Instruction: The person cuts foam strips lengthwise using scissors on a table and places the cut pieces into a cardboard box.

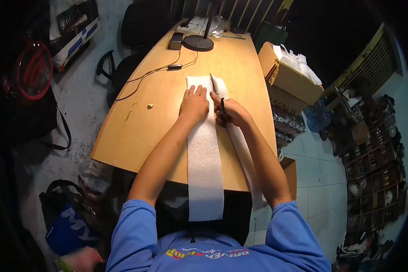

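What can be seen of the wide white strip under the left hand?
The wide white strip is long and flat, with a fine-textured, slightly shiny surface that looks like packing foam. It lies lengthwise on the wooden table, its near end hanging past the edge. The left hand rests on it near the far end. The scissors in the right hand stand at its right side; whether the blades touch it is unclear.

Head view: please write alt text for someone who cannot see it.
A right hand holds black scissors at the right edge of a long white strip while the left hand lies on it. The strip overhangs a wooden table.
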Available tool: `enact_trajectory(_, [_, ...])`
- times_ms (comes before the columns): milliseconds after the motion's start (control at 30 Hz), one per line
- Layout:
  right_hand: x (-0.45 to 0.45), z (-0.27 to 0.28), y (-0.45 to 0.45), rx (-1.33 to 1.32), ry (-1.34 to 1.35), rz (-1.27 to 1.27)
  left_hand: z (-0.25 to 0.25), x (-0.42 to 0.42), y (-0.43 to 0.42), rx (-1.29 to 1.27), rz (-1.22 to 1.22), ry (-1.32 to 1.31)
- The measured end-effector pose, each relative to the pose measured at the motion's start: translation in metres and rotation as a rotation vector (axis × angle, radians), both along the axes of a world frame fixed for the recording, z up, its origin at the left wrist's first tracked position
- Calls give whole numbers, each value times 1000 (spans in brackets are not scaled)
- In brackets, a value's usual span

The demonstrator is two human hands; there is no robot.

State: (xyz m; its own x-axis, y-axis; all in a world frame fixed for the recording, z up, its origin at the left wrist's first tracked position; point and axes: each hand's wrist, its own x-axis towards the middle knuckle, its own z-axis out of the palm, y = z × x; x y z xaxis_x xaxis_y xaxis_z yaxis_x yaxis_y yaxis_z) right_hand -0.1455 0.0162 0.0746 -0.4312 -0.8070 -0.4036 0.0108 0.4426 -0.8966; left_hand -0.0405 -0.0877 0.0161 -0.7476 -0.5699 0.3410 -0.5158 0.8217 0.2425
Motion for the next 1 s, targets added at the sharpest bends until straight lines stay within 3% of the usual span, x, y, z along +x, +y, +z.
enact_trajectory(333, [-22,-4,-6,-128,-80,74,-5,-3,-2,-13,2,70])
enact_trajectory(533, [-52,-16,-37,-355,-215,-140,-8,-7,-5,-44,16,74])
enact_trajectory(667, [-104,-22,-89,-507,-153,-195,-10,-13,-6,-62,29,78])
enact_trajectory(800, [-148,14,-120,-664,-30,-309,-5,-21,-11,-47,35,98])
enact_trajectory(900, [-150,45,-90,-784,61,-236,-8,-22,-11,-54,30,84])
enact_trajectory(1000, [-123,59,-24,-686,47,-141,-6,-34,-22,-73,-32,121])
